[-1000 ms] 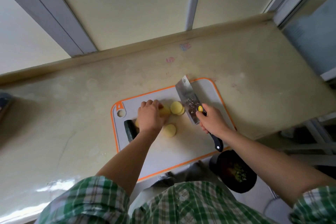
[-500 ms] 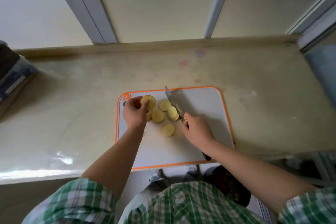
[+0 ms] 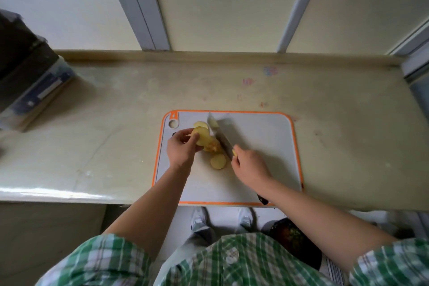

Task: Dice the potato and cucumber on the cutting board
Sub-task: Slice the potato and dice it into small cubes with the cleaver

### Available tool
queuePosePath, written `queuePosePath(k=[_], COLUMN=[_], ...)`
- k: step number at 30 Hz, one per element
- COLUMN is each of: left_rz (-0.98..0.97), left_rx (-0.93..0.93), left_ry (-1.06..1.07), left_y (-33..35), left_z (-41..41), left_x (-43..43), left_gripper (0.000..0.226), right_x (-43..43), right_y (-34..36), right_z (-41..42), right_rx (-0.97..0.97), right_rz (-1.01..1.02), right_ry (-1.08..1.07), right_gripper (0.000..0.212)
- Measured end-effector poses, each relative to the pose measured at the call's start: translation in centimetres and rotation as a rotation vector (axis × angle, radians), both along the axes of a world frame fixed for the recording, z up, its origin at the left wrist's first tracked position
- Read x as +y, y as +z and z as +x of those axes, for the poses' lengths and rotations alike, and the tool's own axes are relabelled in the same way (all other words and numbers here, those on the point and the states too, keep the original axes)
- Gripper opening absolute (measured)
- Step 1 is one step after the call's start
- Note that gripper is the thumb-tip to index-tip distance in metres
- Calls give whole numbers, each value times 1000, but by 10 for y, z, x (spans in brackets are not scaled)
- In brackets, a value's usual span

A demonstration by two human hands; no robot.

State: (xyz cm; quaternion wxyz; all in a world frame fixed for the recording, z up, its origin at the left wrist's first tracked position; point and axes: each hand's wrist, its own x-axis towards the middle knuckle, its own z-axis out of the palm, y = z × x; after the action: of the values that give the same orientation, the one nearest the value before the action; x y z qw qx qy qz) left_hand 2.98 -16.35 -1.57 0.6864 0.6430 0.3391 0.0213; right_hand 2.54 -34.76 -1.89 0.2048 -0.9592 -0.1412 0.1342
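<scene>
Head view: the left hand (image 3: 181,151) now pinches the potato slices (image 3: 204,138), gathered from a loose spread into a stack on the cutting board (image 3: 267,146). The right hand (image 3: 250,165) grips the knife (image 3: 220,133) just beside them, so cutting strips seems next.

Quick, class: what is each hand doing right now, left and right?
Left hand: closed, pinching a round pale-yellow potato slice.
Right hand: closed, gripping the black-handled steel cleaver.
</scene>
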Motion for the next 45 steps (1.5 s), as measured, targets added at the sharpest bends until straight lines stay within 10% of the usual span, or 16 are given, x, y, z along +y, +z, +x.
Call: queuePosePath(k=[11, 21, 34, 45], left_rz=[133, 814, 906, 597], left_rx=[175, 88, 68, 247], left_ry=[-361, -862, -930, -521], left_y=[-20, -23, -24, -25], left_z=[17, 18, 24, 24], left_x=[-93, -121, -128, -133], left_gripper=[19, 65, 57, 21], right_x=[-91, -110, -109, -104], right_y=[17, 6, 6, 29], right_z=[19, 1, 12, 14], right_rx=[17, 47, 101, 57], right_rz=[15, -2, -102, -105], right_ry=[-278, -204, -90, -14], right_gripper=[15, 7, 18, 12])
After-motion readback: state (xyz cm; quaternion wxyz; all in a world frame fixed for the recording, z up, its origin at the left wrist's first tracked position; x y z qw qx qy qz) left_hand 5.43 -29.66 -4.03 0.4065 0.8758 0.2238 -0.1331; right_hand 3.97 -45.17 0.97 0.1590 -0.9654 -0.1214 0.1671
